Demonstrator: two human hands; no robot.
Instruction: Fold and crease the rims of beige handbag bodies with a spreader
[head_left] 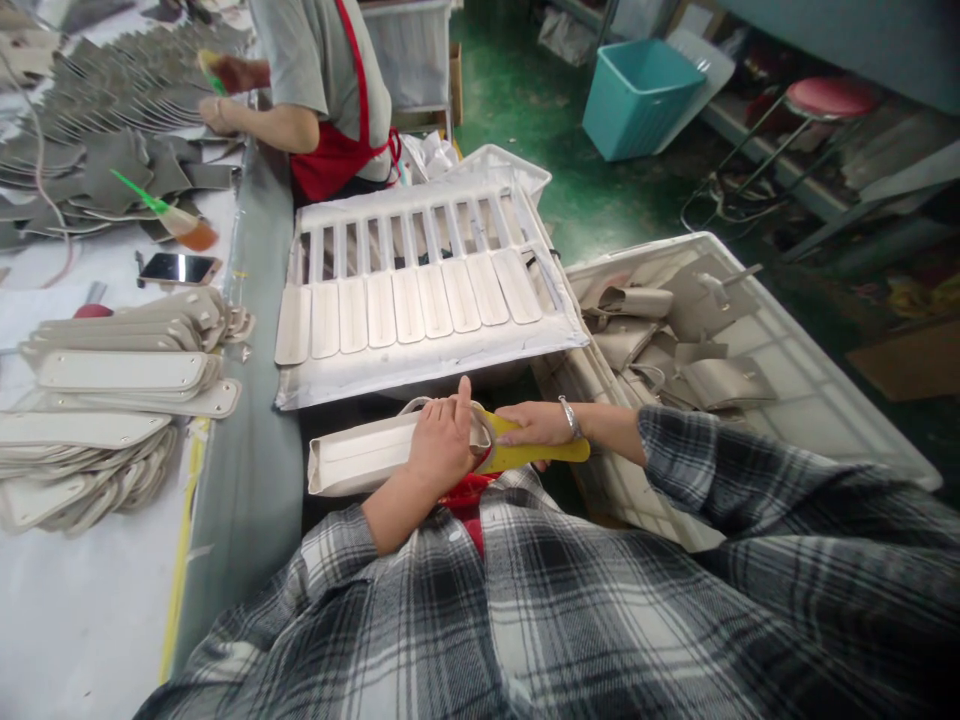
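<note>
A small beige leather bag (364, 452) lies on its side close to my body, its mouth turned to the right. My left hand (444, 440) is wrapped over the bag near that mouth, with one finger sticking up. From the right, my right hand (536, 425) grips a flat yellow shoehorn-like tool (555, 452). The tool's left end reaches the bag's opening; how far inside it goes is hidden by my left hand. Just beyond stands a white slotted rack (435, 345) with a row of beige strips (410, 300) laid along it.
On the left table are stacked beige strips (120, 370), a phone (180, 268), a brush (176, 222) and grey pieces (112, 180). A white crate (832, 400) of beige bags is at right. A co-worker (322, 90) stands ahead, near a teal bin (637, 100) and stool (832, 97).
</note>
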